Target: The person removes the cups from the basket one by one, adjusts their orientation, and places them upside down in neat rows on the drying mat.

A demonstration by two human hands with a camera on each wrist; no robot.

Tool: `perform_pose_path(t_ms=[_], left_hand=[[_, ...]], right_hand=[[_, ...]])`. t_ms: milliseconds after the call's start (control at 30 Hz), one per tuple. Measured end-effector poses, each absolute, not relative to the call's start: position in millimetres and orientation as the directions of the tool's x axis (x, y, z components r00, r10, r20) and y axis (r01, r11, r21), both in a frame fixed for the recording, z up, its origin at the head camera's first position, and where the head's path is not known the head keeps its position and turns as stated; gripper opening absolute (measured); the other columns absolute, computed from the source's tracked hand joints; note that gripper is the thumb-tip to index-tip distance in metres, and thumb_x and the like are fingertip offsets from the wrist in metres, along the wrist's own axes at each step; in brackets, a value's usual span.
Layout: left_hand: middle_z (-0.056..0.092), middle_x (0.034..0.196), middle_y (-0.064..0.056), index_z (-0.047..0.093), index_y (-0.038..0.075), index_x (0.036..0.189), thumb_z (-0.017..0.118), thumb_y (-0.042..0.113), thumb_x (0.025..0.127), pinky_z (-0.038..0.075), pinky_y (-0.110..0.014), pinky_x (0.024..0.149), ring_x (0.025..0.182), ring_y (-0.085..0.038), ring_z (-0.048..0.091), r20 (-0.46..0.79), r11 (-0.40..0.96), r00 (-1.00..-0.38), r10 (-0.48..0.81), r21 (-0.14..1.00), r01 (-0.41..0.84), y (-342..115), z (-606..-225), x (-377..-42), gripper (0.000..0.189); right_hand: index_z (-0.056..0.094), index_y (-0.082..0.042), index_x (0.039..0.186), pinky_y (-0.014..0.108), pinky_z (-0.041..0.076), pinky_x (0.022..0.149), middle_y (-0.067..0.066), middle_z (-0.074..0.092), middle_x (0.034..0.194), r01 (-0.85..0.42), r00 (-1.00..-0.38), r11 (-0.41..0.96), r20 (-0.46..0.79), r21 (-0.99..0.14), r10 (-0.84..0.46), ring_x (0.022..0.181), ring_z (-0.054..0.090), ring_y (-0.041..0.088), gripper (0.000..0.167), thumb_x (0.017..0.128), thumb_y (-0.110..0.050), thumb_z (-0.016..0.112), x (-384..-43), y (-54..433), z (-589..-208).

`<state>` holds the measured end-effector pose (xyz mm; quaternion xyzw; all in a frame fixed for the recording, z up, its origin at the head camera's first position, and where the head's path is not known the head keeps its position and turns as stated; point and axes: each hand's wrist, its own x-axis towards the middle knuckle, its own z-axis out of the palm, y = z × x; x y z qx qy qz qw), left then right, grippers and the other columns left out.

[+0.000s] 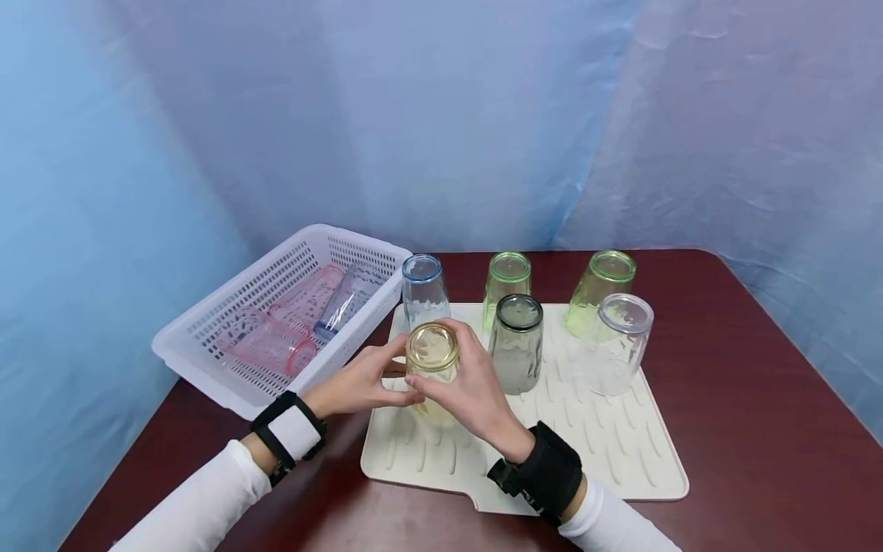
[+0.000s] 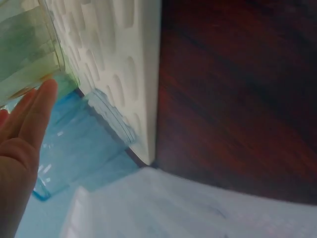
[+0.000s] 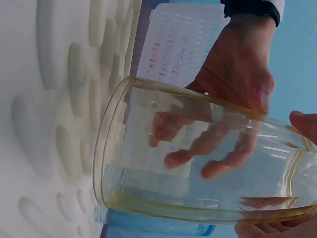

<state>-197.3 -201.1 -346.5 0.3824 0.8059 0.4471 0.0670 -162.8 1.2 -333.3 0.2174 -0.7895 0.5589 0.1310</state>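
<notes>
A pale yellow glass tumbler [image 1: 432,349] is upside down, its rim close over the cream drying mat [image 1: 428,460]. My right hand [image 1: 472,383] grips it near its base, thumb in front and fingers on the far side. Lower on the glass, my left hand [image 1: 372,377] curves round its left side, the fingers behind and the thumb in front. Through the yellow glass [image 3: 198,158], the right wrist view shows the left fingers. Near the hands stand an upturned blue glass [image 1: 423,291] behind and a grey glass [image 1: 517,345] to the right.
Two green glasses [image 1: 509,284] and a clear glass [image 1: 624,345] also stand upturned on the mat. A white slotted basket [image 1: 207,322], left of it, holds pink glasses [image 1: 269,341] and a blue-tinted glass [image 1: 345,299]. The dark red table [image 1: 752,429] lies beneath; a light blue curtain hangs behind.
</notes>
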Motion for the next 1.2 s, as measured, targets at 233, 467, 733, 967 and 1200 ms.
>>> perform_pose_path(t_ms=[233, 467, 733, 967, 1200], left_hand=[[0.050, 0.135, -0.018, 0.040, 0.004, 0.139, 0.076, 0.017, 0.085, 0.048, -0.044, 0.092, 0.115, -0.033, 0.058, 0.167, 0.390, -0.788, 0.593, 0.796, 0.462, -209.2, -338.4, -178.8, 0.065], [0.053, 0.130, -0.015, 0.046, 0.001, 0.134, 0.073, 0.018, 0.088, 0.050, -0.038, 0.090, 0.113, -0.035, 0.059, 0.185, 0.407, -0.781, 0.597, 0.769, 0.493, -218.4, -336.6, -154.9, 0.056], [0.058, 0.125, -0.008, 0.052, 0.004, 0.128, 0.071, 0.021, 0.090, 0.050, -0.036, 0.090, 0.110, -0.032, 0.061, 0.229, 0.410, -0.761, 0.607, 0.731, 0.546, -224.7, -341.0, -136.2, 0.046], [0.058, 0.124, -0.005, 0.053, 0.006, 0.127, 0.071, 0.021, 0.089, 0.050, -0.036, 0.091, 0.109, -0.031, 0.062, 0.238, 0.403, -0.760, 0.605, 0.731, 0.550, -224.6, -342.8, -131.3, 0.045], [0.058, 0.122, -0.003, 0.054, 0.008, 0.127, 0.071, 0.022, 0.090, 0.050, -0.036, 0.090, 0.108, -0.029, 0.062, 0.255, 0.429, -0.760, 0.597, 0.700, 0.572, -227.1, -343.5, -129.2, 0.043]], right_hand=[[0.047, -0.003, 0.133, 0.041, 0.045, 0.090, 0.010, 0.056, 0.122, -0.509, -0.860, 0.301, 0.470, -0.806, -0.197, 0.108, 0.056, 0.022, 0.073, 0.072, -0.016, 0.085, -170.0, 6.6, -330.2], [0.045, -0.002, 0.134, 0.043, 0.044, 0.092, 0.013, 0.054, 0.124, -0.492, -0.871, 0.333, 0.460, -0.804, -0.174, 0.111, 0.054, 0.026, 0.074, 0.074, -0.018, 0.084, -181.5, 14.8, -332.9], [0.045, -0.001, 0.132, 0.044, 0.043, 0.091, 0.016, 0.054, 0.121, -0.454, -0.890, 0.365, 0.437, -0.813, -0.132, 0.110, 0.053, 0.029, 0.072, 0.074, -0.018, 0.084, -200.1, 18.3, -336.6], [0.044, -0.001, 0.134, 0.046, 0.044, 0.090, 0.017, 0.053, 0.122, -0.411, -0.911, 0.359, 0.395, -0.838, -0.122, 0.111, 0.052, 0.031, 0.073, 0.074, -0.019, 0.083, -204.6, 15.8, -345.9], [0.040, -0.001, 0.138, 0.046, 0.042, 0.094, 0.018, 0.049, 0.127, -0.420, -0.908, 0.335, 0.396, -0.844, -0.140, 0.115, 0.050, 0.031, 0.078, 0.075, -0.018, 0.083, -205.4, 10.2, -351.6]])
